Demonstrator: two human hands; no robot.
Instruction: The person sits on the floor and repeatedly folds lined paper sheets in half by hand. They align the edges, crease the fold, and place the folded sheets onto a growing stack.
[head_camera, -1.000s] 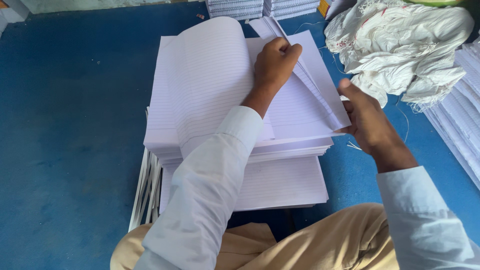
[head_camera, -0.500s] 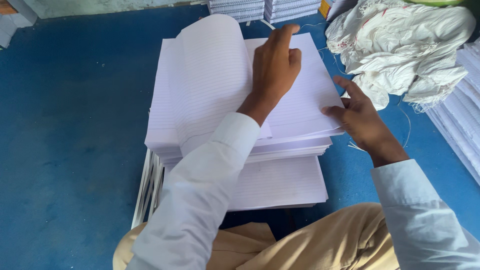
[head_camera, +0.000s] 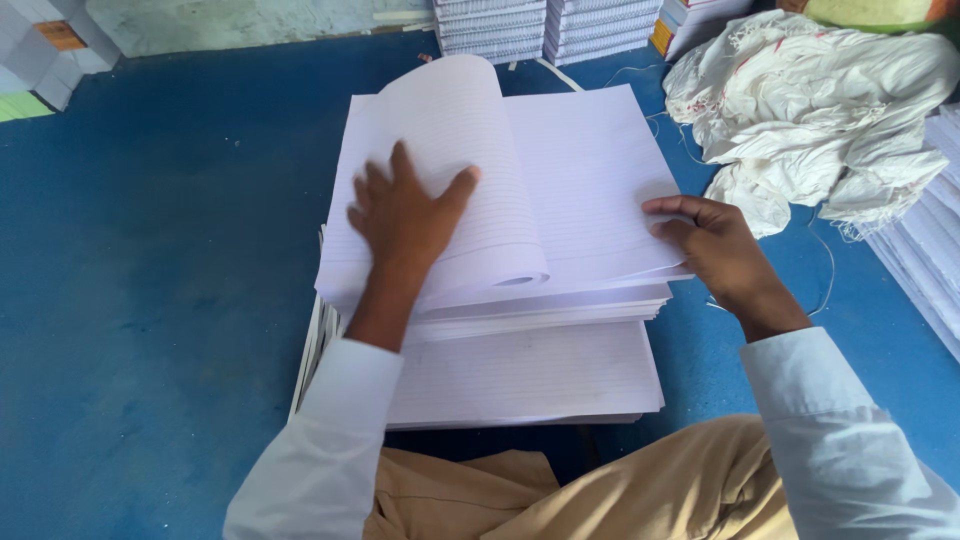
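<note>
1. The folded sheet (head_camera: 440, 180) lies on top of the paper stack (head_camera: 530, 370), which sits on the blue floor (head_camera: 150, 300) right in front of our knees. The sheet curls over leftward, its rolled fold open toward us.
2. Our left hand (head_camera: 405, 215) lies flat on the sheet, fingers spread, pressing the curl down; it clasps nothing.
3. Our right hand (head_camera: 715, 245) rests at the stack's right edge, fingers bent over the top page's margin (head_camera: 640, 200). Whether a page is pinched there we cannot tell.
4. We judge the step to be folding or turning the top sheet over. The next move likely calls for firm, even pressure along the fold while the right edge stays steady.
5. Right of the stack lies a heap of white cloth (head_camera: 820, 110); beyond the stack stand more paper piles (head_camera: 545, 25), cut off by the frame.
6. The stack's lower layers are partly hidden by our sleeves, and further piles at the far right are barely in view.
</note>
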